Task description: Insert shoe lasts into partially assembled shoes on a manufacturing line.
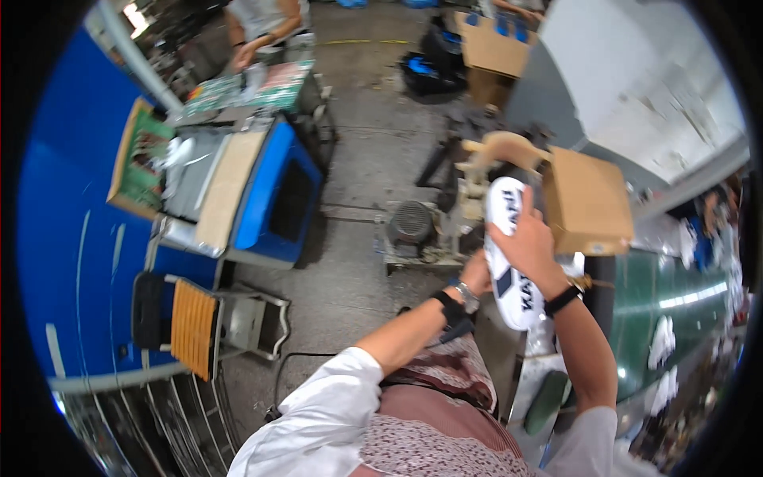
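Observation:
A long white shoe sole (504,298) with dark lettering is held out in front of me, to the right. My right hand (526,245) lies over its upper face, with the thumb at the left and the fingers pointing away from me. At its left edge is my left hand (477,274); the fingers are partly hidden behind the sole, and they seem closed on that edge. Just beyond the sole stands a machine with a pale, curved yellowish guard (509,147) and a grey motor (412,222).
An open cardboard box (588,203) stands right of the sole. A green worktable (668,294) with white pieces runs along the right. At left are a blue-sided machine (274,199) and a slatted wooden chair (193,330). Another person (266,24) works at the far left.

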The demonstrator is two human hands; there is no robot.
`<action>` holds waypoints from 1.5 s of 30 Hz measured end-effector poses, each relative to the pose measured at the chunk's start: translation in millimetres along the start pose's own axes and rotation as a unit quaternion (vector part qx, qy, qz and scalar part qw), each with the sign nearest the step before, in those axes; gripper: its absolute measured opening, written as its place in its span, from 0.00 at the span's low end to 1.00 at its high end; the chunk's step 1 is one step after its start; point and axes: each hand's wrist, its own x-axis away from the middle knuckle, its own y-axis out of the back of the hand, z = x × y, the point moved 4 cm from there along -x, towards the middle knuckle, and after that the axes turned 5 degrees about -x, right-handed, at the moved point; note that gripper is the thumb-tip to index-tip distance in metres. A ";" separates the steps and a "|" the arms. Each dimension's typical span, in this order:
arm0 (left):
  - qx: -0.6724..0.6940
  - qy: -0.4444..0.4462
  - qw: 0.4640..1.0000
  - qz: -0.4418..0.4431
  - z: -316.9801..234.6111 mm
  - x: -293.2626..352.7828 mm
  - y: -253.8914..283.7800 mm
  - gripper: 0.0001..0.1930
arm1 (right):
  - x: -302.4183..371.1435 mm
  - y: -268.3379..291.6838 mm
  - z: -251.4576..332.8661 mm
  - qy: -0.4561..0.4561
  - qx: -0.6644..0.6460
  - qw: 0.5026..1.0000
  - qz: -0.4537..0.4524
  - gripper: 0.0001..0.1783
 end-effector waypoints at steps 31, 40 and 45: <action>0.100 -0.054 0.992 0.053 0.3 34.8 -35.5 0.40 | 70.2 -3.7 -7.5 0.070 -0.147 0.966 -0.202 0.65; -0.022 0.086 0.995 0.040 -38.0 140.9 11.5 0.48 | 163.9 -30.3 -38.4 -0.045 -0.619 0.768 -0.161 0.49; -0.275 0.095 0.954 0.078 -94.6 192.3 63.3 0.41 | 109.9 -95.2 -59.6 -0.267 -0.796 0.539 0.069 0.43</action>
